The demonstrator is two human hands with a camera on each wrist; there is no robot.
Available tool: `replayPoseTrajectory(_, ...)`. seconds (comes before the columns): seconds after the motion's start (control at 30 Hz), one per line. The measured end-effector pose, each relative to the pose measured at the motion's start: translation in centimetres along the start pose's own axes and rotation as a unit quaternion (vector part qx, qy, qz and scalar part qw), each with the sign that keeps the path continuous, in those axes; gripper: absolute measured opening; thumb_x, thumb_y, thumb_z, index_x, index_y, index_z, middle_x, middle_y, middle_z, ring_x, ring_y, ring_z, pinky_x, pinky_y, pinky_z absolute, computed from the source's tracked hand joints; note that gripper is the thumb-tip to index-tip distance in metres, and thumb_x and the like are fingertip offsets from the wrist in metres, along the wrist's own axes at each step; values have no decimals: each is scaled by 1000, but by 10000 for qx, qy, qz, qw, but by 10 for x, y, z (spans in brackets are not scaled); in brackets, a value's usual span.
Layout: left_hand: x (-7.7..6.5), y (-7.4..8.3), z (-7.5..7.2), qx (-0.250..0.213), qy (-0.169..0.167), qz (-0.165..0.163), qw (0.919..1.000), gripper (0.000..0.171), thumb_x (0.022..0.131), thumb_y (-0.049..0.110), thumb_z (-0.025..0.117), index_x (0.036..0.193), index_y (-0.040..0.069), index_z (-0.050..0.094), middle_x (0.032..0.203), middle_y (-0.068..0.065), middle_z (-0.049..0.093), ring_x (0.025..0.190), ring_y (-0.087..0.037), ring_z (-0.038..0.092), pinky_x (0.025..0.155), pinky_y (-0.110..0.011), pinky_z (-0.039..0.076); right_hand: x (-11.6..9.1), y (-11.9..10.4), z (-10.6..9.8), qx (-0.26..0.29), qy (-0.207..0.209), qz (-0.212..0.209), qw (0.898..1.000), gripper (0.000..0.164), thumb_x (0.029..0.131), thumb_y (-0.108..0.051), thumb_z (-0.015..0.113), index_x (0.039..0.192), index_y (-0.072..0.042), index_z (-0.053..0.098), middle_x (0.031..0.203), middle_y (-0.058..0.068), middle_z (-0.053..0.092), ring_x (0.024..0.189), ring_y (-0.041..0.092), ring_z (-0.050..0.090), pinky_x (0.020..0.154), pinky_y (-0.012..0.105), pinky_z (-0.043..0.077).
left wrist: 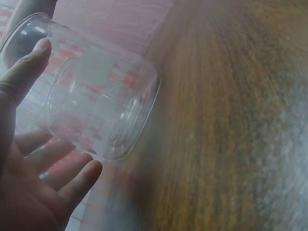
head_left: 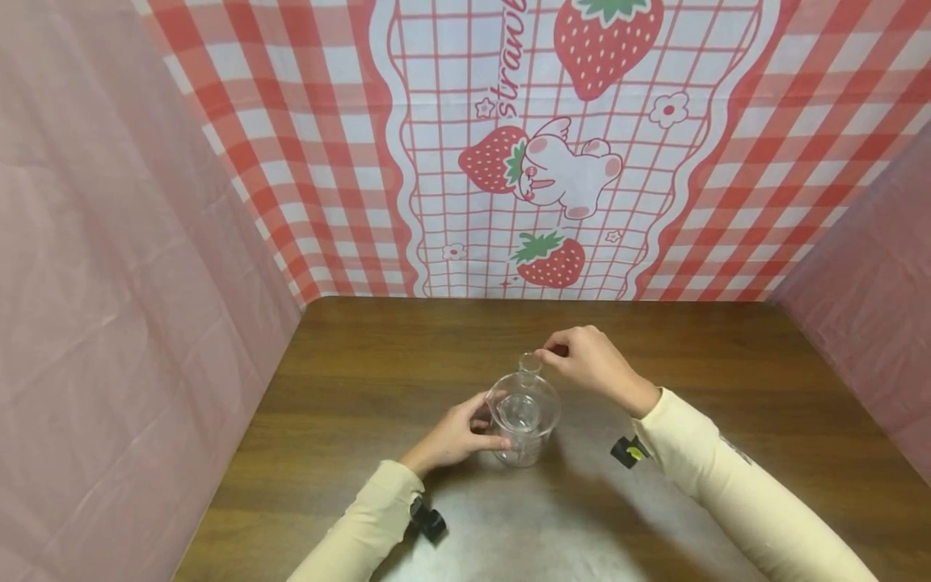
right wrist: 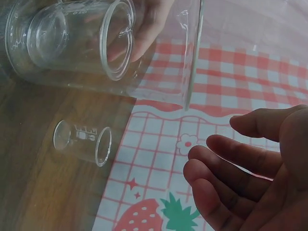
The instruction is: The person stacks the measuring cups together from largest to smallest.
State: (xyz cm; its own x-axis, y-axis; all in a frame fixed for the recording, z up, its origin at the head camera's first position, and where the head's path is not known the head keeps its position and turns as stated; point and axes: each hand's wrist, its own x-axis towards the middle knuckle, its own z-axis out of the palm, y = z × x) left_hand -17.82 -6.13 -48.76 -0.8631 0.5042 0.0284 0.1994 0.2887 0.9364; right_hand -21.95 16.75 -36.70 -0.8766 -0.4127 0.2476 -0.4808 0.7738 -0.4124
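Observation:
A large clear glass beaker stands upright on the table, with a smaller beaker inside it. My left hand holds the large beaker from the left, thumb on its near side and fingers around the far side. Behind the large beaker, a little glass beaker with white markings stands upright on the wood. My right hand hovers by that little beaker's rim, fingers loosely bent. In the right wrist view a gap shows between the fingertips and the glass, and nothing is held. Whether more glass nests inside is hard to tell.
The brown wooden table reaches back to a red-and-white checked cloth with strawberry prints. Pink cloth hangs at the left, and more at the right. Black wrist cameras are strapped at both cuffs.

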Motion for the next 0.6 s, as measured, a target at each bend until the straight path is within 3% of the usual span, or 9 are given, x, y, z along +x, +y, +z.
replayPoseTrajectory(0.43, -1, 2, -1, -86, 6, 55, 9999, 79, 78, 18, 82, 145, 7, 41, 136, -18, 57, 118, -32, 61, 102, -39, 52, 2, 10, 2, -13, -143, 276, 9995, 16, 88, -21, 70, 81, -8, 76, 70, 1, 71, 60, 9, 56, 57, 26, 48)
replayPoseTrajectory(0.6, 0, 2, 0, -86, -47, 120, 9999, 86, 79, 18, 81, 150, 8, 34, 140, -18, 54, 120, -33, 60, 103, -39, 52, 3, 14, 3, -134, -158, 367, 9991, 16, 87, -23, 71, 81, -9, 76, 71, 0, 71, 61, 10, 57, 58, 28, 50)
